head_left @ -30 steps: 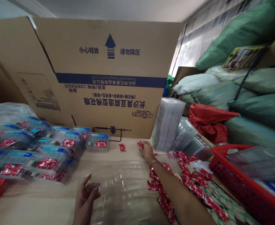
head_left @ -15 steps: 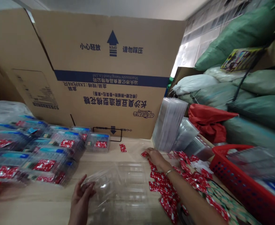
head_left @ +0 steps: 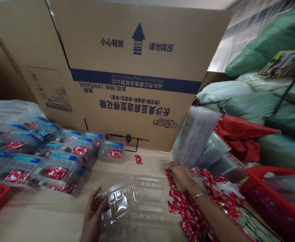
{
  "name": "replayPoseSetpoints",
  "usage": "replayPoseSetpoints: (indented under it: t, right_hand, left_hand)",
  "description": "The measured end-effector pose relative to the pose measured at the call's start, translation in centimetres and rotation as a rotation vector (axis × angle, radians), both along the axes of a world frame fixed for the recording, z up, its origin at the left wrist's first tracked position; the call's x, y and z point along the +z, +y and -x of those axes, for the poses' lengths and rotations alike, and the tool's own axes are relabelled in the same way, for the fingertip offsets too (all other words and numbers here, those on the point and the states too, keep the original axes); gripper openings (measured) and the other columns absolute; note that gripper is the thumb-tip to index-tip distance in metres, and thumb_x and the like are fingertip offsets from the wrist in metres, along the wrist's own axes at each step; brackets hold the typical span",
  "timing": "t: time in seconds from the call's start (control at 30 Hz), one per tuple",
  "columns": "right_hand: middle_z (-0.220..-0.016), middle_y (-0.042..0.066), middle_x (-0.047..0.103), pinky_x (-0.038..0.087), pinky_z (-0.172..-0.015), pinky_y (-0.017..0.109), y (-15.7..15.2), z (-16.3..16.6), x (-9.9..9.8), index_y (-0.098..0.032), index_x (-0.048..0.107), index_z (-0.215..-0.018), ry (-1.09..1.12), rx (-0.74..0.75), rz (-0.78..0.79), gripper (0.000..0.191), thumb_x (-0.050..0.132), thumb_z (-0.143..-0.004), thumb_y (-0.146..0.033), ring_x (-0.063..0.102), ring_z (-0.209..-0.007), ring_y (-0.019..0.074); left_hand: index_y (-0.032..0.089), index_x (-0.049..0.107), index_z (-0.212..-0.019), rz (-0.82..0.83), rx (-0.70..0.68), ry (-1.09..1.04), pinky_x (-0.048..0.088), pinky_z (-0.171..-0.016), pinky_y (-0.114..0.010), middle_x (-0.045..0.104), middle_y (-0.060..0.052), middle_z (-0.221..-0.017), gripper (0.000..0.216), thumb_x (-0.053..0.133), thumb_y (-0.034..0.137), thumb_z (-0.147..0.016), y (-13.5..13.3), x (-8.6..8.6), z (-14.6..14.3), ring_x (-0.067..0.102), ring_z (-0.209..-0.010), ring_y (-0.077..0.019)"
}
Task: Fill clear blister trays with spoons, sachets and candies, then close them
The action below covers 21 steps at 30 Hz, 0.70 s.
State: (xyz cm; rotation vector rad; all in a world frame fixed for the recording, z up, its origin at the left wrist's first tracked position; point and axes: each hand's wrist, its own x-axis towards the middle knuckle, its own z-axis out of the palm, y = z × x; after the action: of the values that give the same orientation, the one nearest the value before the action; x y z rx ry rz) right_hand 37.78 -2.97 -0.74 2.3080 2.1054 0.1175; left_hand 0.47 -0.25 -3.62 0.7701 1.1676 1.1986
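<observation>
The left hand has its fingers curled, gripping the edge of a thin, clear plastic tray with moulded compartments. The tray tilts up off the bench, and another clear tray lies flat just beyond those fingers. A moment ago, the left fingers were open beside the clear plastic, with no tray raised.

The right hand is open, its fingers lying flat on glossy red-and-white sachets scattered across the bench. A single sachet lies apart, ahead of the gap between the hands. Past the left fingers sit rows of filled clear trays with blue strips and red sachets inside. Just beyond the right fingers, a stack of clear trays leans upright, and a red perforated plastic basket stands further right. A printed cardboard carton rises behind the bench.
</observation>
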Motion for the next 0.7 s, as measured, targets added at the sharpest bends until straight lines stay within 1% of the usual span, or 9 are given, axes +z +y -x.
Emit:
replayPoseSetpoints:
  t: [0.1,0.23,0.3,0.4,0.5,0.53,0.6,0.67,0.7]
  right_hand:
    - [-0.1,0.01,0.065,0.036,-0.089,0.031,1.2,1.5,0.4,-0.015,0.065,-0.094,-0.022,-0.025,-0.008,0.019,0.046,-0.089,-0.015,0.056,-0.099,0.0223]
    - [-0.104,0.01,0.063,0.036,-0.086,0.031,2.9,4.3,1.6,-0.018,0.063,-0.106,-0.041,-0.081,-0.014,0.026,0.043,-0.089,-0.013,0.055,-0.101,0.0224]
    - [-0.102,0.011,0.063,0.038,-0.079,0.03,2.9,5.1,2.5,-0.017,0.065,-0.101,-0.043,-0.121,0.023,0.027,0.044,-0.087,-0.009,0.058,-0.097,0.0224]
    - [-0.092,0.015,0.065,0.038,-0.069,0.031,1.7,5.2,3.9,-0.012,0.067,-0.09,-0.045,-0.187,0.118,0.026,0.044,-0.083,-0.003,0.062,-0.086,0.0227]
    - [-0.089,0.017,0.066,0.04,-0.069,0.032,1.4,5.3,4.7,-0.01,0.068,-0.083,-0.043,-0.195,0.216,0.018,0.052,-0.076,-0.002,0.062,-0.085,0.0246]
    - [-0.09,0.017,0.066,0.041,-0.071,0.032,1.9,5.8,4.7,-0.01,0.068,-0.082,-0.035,-0.179,0.239,0.015,0.056,-0.075,-0.003,0.062,-0.087,0.0249]
    - [-0.095,0.012,0.066,0.044,-0.077,0.035,3.9,7.6,4.2,-0.011,0.067,-0.086,-0.004,-0.135,0.26,0.01,0.06,-0.078,-0.01,0.061,-0.092,0.0234]
    - [-0.101,0.006,0.064,0.045,-0.085,0.039,6.7,10.0,3.1,-0.013,0.063,-0.097,0.036,-0.094,0.237,0.015,0.056,-0.088,-0.024,0.06,-0.095,0.0194]
    - [-0.106,0.006,0.063,0.045,-0.088,0.041,8.2,11.1,2.4,-0.014,0.061,-0.102,0.056,-0.084,0.213,0.02,0.055,-0.09,-0.029,0.059,-0.097,0.0194]
  left_hand:
    - [0.019,0.053,-0.114,0.003,-0.005,0.006,0.049,-0.06,-0.023,0.065,0.0,-0.073,0.084,0.083,0.048,-0.041,0.1,-0.3,0.0,0.06,-0.07,-0.0171]
    - [0.02,0.053,-0.114,-0.007,-0.01,-0.004,0.048,-0.061,-0.022,0.065,0.001,-0.074,0.082,0.083,0.048,-0.043,0.0,-0.4,0.0,0.06,-0.071,-0.0165]
    - [0.02,0.053,-0.115,-0.009,-0.005,-0.009,0.048,-0.061,-0.022,0.064,0.001,-0.075,0.08,0.083,0.046,-0.045,-0.1,-0.3,0.0,0.059,-0.071,-0.0161]
    - [0.019,0.053,-0.115,-0.008,0.008,-0.011,0.047,-0.06,-0.022,0.064,0.001,-0.074,0.078,0.082,0.045,-0.047,-0.2,-0.2,0.0,0.059,-0.069,-0.0153]
    - [0.019,0.054,-0.113,-0.006,0.017,-0.019,0.047,-0.06,-0.022,0.063,0.0,-0.074,0.076,0.082,0.044,-0.047,-0.2,-0.1,-0.1,0.058,-0.068,-0.015]
    - [0.019,0.055,-0.113,-0.003,0.018,-0.02,0.047,-0.06,-0.023,0.063,0.0,-0.074,0.076,0.082,0.044,-0.047,-0.2,-0.1,-0.2,0.058,-0.068,-0.0151]
    - [0.019,0.055,-0.113,-0.002,0.011,-0.015,0.047,-0.06,-0.023,0.064,0.0,-0.075,0.075,0.082,0.043,-0.047,-0.1,-0.1,-0.1,0.059,-0.069,-0.0156]
    - [0.019,0.055,-0.113,-0.009,0.003,-0.003,0.048,-0.06,-0.024,0.064,0.0,-0.075,0.076,0.082,0.044,-0.046,0.0,-0.3,0.0,0.06,-0.069,-0.0163]
    - [0.02,0.056,-0.112,-0.012,-0.003,0.004,0.049,-0.06,-0.024,0.065,0.0,-0.075,0.076,0.082,0.045,-0.046,0.0,-0.4,0.1,0.06,-0.068,-0.0165]
